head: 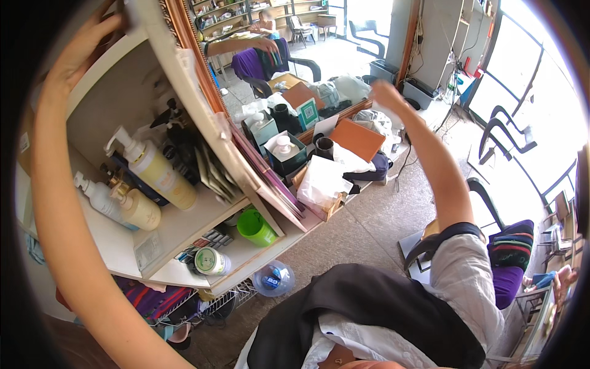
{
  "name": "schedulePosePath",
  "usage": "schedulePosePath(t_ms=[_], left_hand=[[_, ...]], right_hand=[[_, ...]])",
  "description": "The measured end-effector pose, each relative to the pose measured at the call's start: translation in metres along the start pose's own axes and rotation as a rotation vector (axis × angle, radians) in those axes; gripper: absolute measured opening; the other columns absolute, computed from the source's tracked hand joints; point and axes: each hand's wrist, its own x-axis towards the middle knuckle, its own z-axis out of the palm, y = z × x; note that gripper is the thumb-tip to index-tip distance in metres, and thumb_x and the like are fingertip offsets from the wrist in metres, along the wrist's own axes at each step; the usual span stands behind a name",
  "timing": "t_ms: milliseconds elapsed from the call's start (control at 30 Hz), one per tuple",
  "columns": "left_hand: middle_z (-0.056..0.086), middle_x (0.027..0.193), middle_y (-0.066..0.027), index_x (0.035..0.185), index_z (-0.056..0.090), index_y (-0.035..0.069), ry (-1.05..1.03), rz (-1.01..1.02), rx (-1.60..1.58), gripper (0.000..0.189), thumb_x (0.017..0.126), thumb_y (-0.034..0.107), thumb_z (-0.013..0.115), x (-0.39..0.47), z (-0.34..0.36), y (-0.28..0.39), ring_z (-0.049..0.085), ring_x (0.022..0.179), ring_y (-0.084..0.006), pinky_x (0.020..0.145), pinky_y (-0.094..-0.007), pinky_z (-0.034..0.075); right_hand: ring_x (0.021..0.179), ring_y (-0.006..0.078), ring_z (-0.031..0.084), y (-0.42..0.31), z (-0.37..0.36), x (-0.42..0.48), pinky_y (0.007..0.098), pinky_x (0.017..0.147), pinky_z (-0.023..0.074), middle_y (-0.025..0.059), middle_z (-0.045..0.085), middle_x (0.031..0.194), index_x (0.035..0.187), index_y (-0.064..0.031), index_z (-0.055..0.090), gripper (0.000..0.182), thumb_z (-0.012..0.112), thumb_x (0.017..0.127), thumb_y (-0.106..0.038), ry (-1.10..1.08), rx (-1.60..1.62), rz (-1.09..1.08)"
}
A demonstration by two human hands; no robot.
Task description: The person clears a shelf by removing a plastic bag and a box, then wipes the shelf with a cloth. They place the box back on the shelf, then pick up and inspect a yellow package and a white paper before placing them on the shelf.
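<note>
My left hand (90, 48) reaches to the top of a white shelf cabinet (159, 69), its fingers partly cut off beside a dark, blurred thing. What it grips there, if anything, I cannot tell. Below it in the cabinet stand a tall yellow pump bottle (161, 173), a cream pump bottle (140, 212) and a pale blue one (103, 200). My right hand (389, 98) is stretched forward, blurred, in front of the lower right part of a wood-framed mirror (304, 55). Its fingers are not clear. An outstretched arm shows in the mirror.
The counter holds a boxed white pump bottle (285, 146), an orange-brown board (357, 139) and plastic bags (373, 122). A green cup (256, 227) and a lidded tub (212, 261) sit on the lower shelf. A water jug (274, 278) and a purple-draped chair (509, 263) stand nearby.
</note>
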Motion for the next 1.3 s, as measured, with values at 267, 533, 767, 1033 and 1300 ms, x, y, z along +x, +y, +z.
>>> schedulePosePath(t_ms=[267, 533, 767, 1033, 1300], left_hand=[[0.041, 0.133, -0.0105, 0.138, 0.025, 0.001, 0.106, -0.156, 0.066, 0.068, 0.083, 0.018, 0.060, -0.035, -0.019, 0.010, 0.043, 0.118, -0.0189, 0.099, -0.0302, 0.036], [0.042, 0.131, -0.0121, 0.137, 0.027, -0.001, 0.234, -0.079, 0.223, 0.071, 0.075, 0.009, 0.058, -0.043, 0.012, 0.020, 0.045, 0.112, -0.0186, 0.094, -0.0285, 0.038], [0.040, 0.133, -0.0217, 0.140, 0.023, 0.002, 0.220, -0.014, 0.304, 0.082, 0.072, 0.016, 0.067, -0.034, 0.012, 0.018, 0.047, 0.117, -0.0263, 0.093, -0.0314, 0.041], [0.059, 0.107, -0.0160, 0.138, 0.027, 0.002, 0.286, -0.077, 0.261, 0.074, 0.074, 0.019, 0.061, -0.021, 0.016, 0.015, 0.057, 0.090, -0.0202, 0.078, -0.0283, 0.045], [0.062, 0.095, -0.0123, 0.128, 0.038, -0.001, 0.350, 0.074, 0.327, 0.059, 0.080, 0.024, 0.058, -0.017, 0.018, 0.007, 0.059, 0.077, -0.0200, 0.068, -0.0307, 0.046]], right_hand=[[0.045, 0.0178, 0.050, 0.013, 0.226, -0.128, 0.0340, 0.037, 0.0396, 0.0087, 0.056, 0.063, 0.087, 0.0032, 0.057, 0.046, 0.076, 0.065, -0.033, -0.163, 0.819, 0.918], [0.044, 0.0111, 0.045, 0.003, 0.252, -0.106, 0.0250, 0.039, 0.0352, 0.0001, 0.052, 0.061, 0.082, -0.0096, 0.058, 0.020, 0.073, 0.071, -0.014, 0.003, 1.504, 1.137], [0.046, 0.0162, 0.049, -0.030, 0.154, -0.075, 0.0331, 0.043, 0.0383, 0.0081, 0.054, 0.056, 0.073, 0.0013, 0.060, 0.019, 0.056, 0.077, -0.017, 0.247, 0.727, 0.601], [0.071, 0.0138, 0.059, -0.036, -0.088, -0.090, 0.0252, 0.061, 0.0460, 0.0070, 0.062, 0.083, 0.095, 0.0005, 0.062, 0.023, 0.055, 0.086, -0.019, 0.802, 1.097, 0.323], [0.079, 0.0171, 0.064, -0.228, -0.283, -0.079, 0.0256, 0.067, 0.0533, 0.0105, 0.063, 0.093, 0.108, -0.0014, 0.058, 0.030, 0.052, 0.088, -0.024, 0.824, 1.845, -0.072]])
